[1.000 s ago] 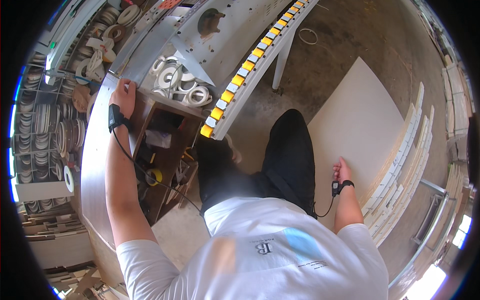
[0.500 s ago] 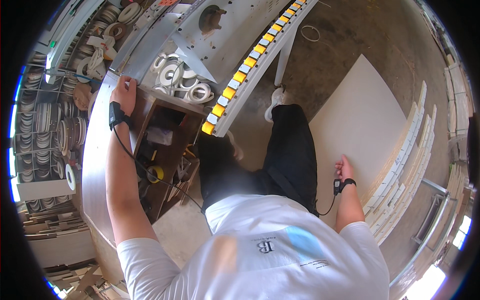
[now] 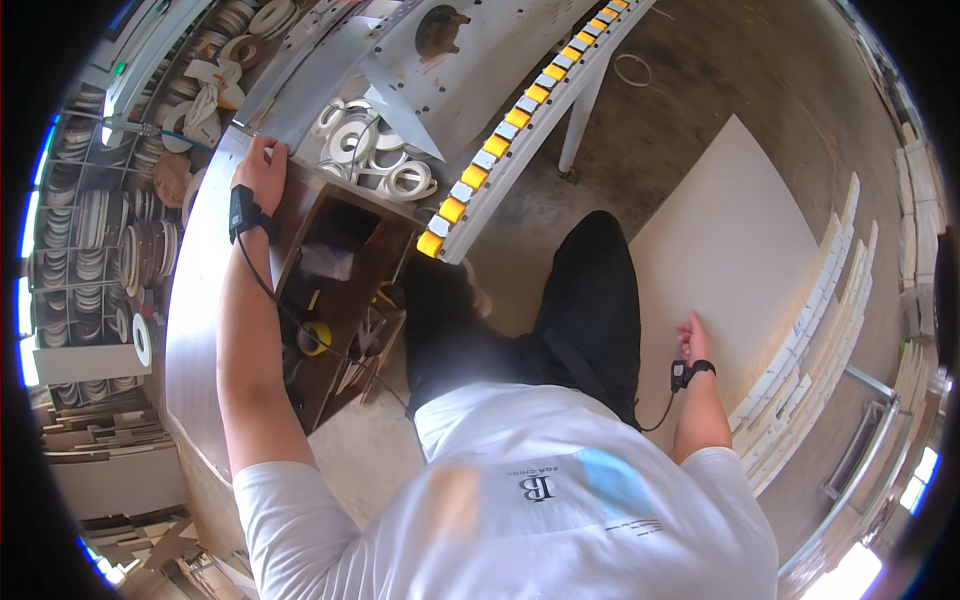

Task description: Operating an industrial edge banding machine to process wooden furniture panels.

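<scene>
Pale, smooth flat board [image 3: 725, 250] lies under the right hand [image 3: 692, 335], fingers spread on its edge. Left hand [image 3: 262, 170] presses flat, fingers together, on one grey metal panel [image 3: 195, 300].

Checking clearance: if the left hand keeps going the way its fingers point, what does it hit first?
Probably the grey metal machine rail just past the left hand. White tape rolls sit off to the side; depth is unclear.

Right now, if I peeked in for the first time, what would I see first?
Probably the row of yellow and white rollers running slantwise across the top middle, with coils of white edge banding heaped beside it. The left hand rests on the grey worktop at upper left, and the right hand touches a big pale board on the right.
</scene>
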The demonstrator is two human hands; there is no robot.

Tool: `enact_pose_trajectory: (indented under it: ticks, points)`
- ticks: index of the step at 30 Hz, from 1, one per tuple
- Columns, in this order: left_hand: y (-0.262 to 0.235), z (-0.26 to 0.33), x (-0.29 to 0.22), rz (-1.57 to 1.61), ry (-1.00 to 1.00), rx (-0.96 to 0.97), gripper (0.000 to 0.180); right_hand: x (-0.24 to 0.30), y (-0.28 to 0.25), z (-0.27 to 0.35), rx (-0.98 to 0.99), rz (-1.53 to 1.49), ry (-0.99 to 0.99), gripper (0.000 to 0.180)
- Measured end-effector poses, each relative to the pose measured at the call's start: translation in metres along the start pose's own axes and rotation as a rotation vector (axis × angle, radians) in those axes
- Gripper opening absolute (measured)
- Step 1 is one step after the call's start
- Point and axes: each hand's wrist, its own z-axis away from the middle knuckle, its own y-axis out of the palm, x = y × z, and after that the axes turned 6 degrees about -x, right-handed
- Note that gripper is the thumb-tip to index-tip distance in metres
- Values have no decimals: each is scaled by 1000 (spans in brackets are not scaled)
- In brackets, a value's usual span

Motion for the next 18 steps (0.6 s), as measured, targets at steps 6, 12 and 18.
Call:
enact_pose_trajectory:
  ticks: [6, 12, 18]
  points:
    - [-3, 1, -1, -23, 6, -5, 33, -1, -3, 4, 62, -9, -8, 55]
    - [-3, 2, -1, -15, 4, -4, 34, -2, 0, 2, -26, -81, 4, 51]
    - [-1, 1, 0, -23, 2, 4, 34, -13, -4, -7, 27, -71, -20, 52]
